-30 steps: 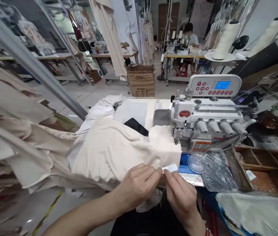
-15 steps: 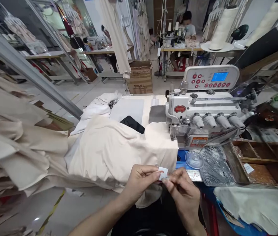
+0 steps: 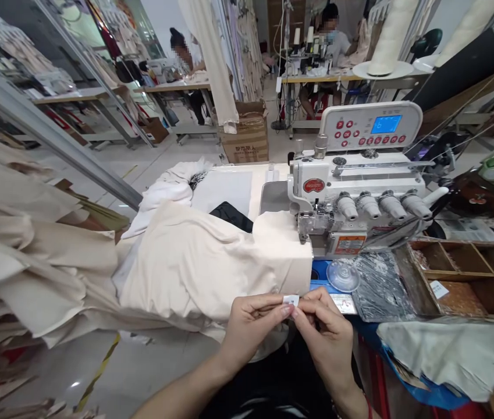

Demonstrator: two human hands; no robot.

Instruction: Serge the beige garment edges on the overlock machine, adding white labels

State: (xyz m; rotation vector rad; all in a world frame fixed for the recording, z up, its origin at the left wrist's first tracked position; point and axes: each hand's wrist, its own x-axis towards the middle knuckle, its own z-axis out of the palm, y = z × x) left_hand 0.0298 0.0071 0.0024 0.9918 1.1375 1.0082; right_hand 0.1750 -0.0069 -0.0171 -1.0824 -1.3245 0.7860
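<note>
A small white label (image 3: 291, 299) with faint dark print is pinched between both hands, low in front of me. My left hand (image 3: 255, 323) closes thumb and fingers on its left side. On its right side my right hand (image 3: 326, 329) does the same, and the two thumbs nearly meet below it. Just beyond the fingers, cream fabric (image 3: 203, 256) lies draped over the table, its right end under the presser area of a white overlock sewing machine (image 3: 360, 186). A black phone (image 3: 231, 216) rests behind the fabric, partly covered by it.
Right of the hands are a clear round dish (image 3: 343, 276) and a wooden compartment tray (image 3: 436, 308). Folded cloth (image 3: 447, 355) hangs at the lower right. Cream garments (image 3: 41, 262) crowd the left side beside a metal post (image 3: 54, 125). Two people sit at machines behind a cardboard box (image 3: 244, 137).
The label has turned, and now shows less of its face. The right fingers have closed in nearer the left thumb. The view has tilted slightly, bringing another person into sight at back left.
</note>
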